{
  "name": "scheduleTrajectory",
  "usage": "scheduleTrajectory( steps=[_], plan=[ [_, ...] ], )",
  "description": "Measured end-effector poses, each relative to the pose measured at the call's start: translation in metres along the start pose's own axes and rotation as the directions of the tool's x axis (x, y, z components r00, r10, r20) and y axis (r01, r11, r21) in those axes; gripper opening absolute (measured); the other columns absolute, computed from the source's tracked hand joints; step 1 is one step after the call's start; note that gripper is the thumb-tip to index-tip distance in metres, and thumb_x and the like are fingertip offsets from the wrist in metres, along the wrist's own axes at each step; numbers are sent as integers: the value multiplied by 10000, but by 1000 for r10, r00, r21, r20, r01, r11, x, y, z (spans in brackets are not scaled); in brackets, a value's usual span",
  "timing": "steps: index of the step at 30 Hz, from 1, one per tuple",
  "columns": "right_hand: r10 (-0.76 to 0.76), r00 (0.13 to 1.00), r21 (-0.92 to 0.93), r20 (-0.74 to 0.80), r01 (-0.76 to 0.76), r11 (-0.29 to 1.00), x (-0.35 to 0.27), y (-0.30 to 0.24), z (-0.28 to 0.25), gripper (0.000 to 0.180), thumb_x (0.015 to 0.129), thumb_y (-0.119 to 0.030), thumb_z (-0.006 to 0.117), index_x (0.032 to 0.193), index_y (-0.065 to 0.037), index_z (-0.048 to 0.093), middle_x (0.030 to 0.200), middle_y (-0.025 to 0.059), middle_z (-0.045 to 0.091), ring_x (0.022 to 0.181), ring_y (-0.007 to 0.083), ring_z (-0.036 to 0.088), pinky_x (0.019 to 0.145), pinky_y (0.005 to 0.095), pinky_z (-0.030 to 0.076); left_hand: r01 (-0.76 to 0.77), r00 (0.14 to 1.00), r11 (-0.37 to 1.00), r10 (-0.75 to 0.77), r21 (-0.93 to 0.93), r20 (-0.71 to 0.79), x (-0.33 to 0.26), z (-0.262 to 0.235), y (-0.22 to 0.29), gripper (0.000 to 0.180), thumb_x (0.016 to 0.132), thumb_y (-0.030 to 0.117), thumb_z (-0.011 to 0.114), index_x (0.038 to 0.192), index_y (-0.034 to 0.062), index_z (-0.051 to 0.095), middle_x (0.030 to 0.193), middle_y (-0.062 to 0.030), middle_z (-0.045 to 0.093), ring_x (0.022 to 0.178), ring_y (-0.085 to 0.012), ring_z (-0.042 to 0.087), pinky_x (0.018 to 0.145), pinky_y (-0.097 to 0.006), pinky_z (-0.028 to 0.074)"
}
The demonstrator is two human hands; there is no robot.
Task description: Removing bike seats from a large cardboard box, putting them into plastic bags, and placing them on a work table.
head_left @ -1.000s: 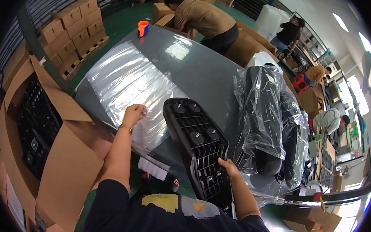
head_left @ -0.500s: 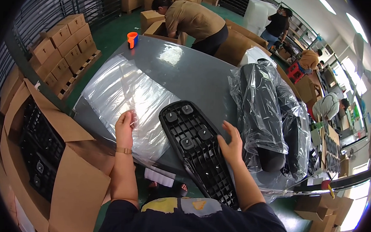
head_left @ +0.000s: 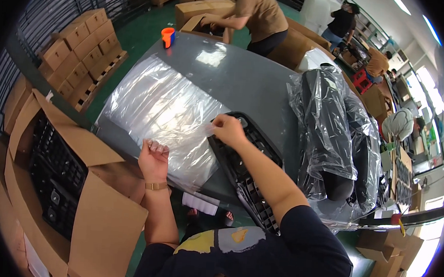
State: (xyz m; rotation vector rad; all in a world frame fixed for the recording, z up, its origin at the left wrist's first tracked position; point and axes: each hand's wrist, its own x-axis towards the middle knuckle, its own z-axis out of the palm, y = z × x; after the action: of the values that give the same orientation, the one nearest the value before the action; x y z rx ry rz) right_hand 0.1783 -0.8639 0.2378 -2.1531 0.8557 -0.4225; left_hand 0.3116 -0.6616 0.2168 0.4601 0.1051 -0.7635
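"Across the grey table point(head_left: 271, 85), where does the black ribbed part point(head_left: 237, 172) lie?"

"Right of the clear film point(head_left: 153, 99), its near end reaching past the table's near edge, toward the person's body."

"And the right hand point(head_left: 227, 130)?"

"At the part's far end, by the film's right edge, fingertips drawn together; I can't tell if film is pinched between them. Its forearm crosses above the part."

"The left hand point(head_left: 154, 161)?"

"Near the film's near edge, palm turned up, fingers loosely curled. I can't tell whether they hold any film."

"What's around them?"

"Long dark pieces in clear wrapping point(head_left: 322, 124) on the right, an orange-and-blue object point(head_left: 167, 37) at the far left corner, and an open carton point(head_left: 102, 222) with black parts point(head_left: 56, 194) on the left."
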Motion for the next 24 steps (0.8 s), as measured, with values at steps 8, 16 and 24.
scheduleTrajectory(
  steps=[8, 16, 24],
  plan=[
    [215, 977, 540, 7, -185, 821, 55, -22, -31, 199, 823, -178, 663, 943, -27, 620, 817, 65, 641, 626, 150, 592, 516, 278, 457, -322, 937, 549, 67, 771, 344, -32, 20, -43, 274, 845, 71, 600, 693, 106, 375, 646, 47, 316, 576, -40, 295, 499, -213, 275],
    [-144, 989, 884, 31, 40, 466, 80, -63, -107, 144, 879, -151, 607, 897, -22, 545, 794, 56, 612, 616, 109, 560, 532, 227, 455, -624, 627, -249, 406, 741, 665, 43, 11, -26, 347, 855, 186, 610, 631, 42, 387, 568, -68, 389, 502, -206, 372, 491, -311, 325],
    [-36, 951, -647, 308, 237, 724, 97, 122, -96, 495, 877, -509, 509, 875, -38, 660, 956, 164, 636, 824, 342, 609, 773, 380, 494, -532, 810, -494, -60, 688, 584, 107, -8, -115, 338, 916, 313, 473, 766, 30, 580, 765, -184, 624, 728, -386, 589, 695, -476, 442]
  ],
)
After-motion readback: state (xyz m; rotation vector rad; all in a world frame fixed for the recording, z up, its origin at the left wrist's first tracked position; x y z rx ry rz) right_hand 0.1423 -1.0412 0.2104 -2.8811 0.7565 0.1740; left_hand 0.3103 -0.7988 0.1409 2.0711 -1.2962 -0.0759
